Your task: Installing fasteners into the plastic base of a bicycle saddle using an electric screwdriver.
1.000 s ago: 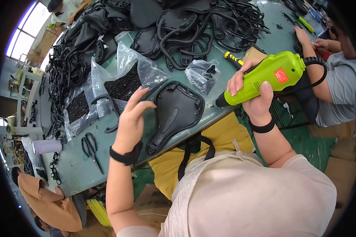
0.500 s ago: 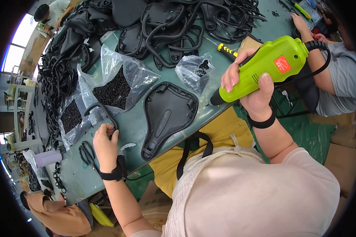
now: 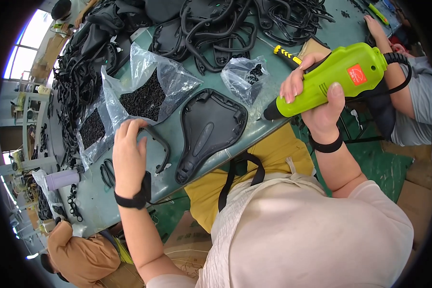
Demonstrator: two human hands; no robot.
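Note:
My left hand is at the table's left part, thumb apart from the bent fingers. Its fingertips are at the upper end of a black curved strip, which arcs down and to the right of them; the contact is partly hidden. My right hand grips a lime-green corded power tool, its black nose pointing down-left over the table edge. Between my hands lies a black bicycle saddle base, underside up, narrow end toward me. Clear bags of small black screws lie beyond my left hand.
More saddle parts and black strips are heaped along the far side. A yellow-and-black-handled screwdriver and a small clear bag lie beyond the saddle. Scissors and a lilac cup are at left. Other people sit nearby.
My left hand has moved away from me, and its fingers have straightened. The curved strip has swung from beyond the hand to its right. The power tool stays in my right hand.

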